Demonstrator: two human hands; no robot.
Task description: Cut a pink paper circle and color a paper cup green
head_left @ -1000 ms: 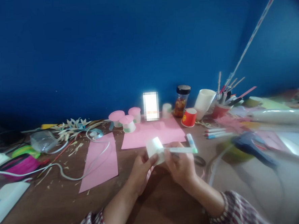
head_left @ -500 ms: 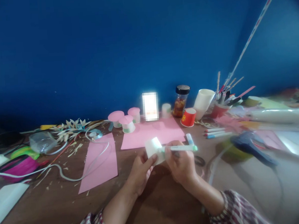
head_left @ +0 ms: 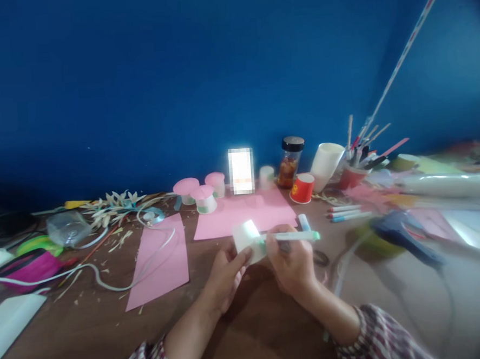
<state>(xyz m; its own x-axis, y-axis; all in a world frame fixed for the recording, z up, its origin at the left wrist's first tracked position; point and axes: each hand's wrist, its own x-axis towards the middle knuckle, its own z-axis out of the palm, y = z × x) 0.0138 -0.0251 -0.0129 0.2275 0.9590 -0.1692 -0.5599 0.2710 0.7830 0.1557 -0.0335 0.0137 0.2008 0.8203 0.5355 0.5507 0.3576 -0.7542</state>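
A small white paper cup (head_left: 247, 237) is held tilted above the table by my left hand (head_left: 226, 275), its thumb pressed on the side. My right hand (head_left: 294, 263) is closed around a green felt-tip pen (head_left: 294, 236), whose tip meets the cup's right side at a green mark. Beyond my hands lies a pink paper sheet (head_left: 242, 217). Several small white cups with round pink paper tops (head_left: 203, 195) stand at its left back corner. Another small cup (head_left: 267, 177) without a top stands at the sheet's back edge. A pen cap (head_left: 304, 222) is beside my right hand.
Behind stand a jar (head_left: 290, 163), a red cup (head_left: 302, 188) and a tall white cup (head_left: 327, 166). Felt pens (head_left: 350, 213) and a blue glue gun (head_left: 408, 237) lie right. Left are a pink sheet (head_left: 164, 265), a white cable (head_left: 104, 285) and tape rolls (head_left: 28, 268).
My right hand and the green felt-tip pen have shifted slightly to the right and the pen lies a little more level. My left hand and the cup stay nearly in place.
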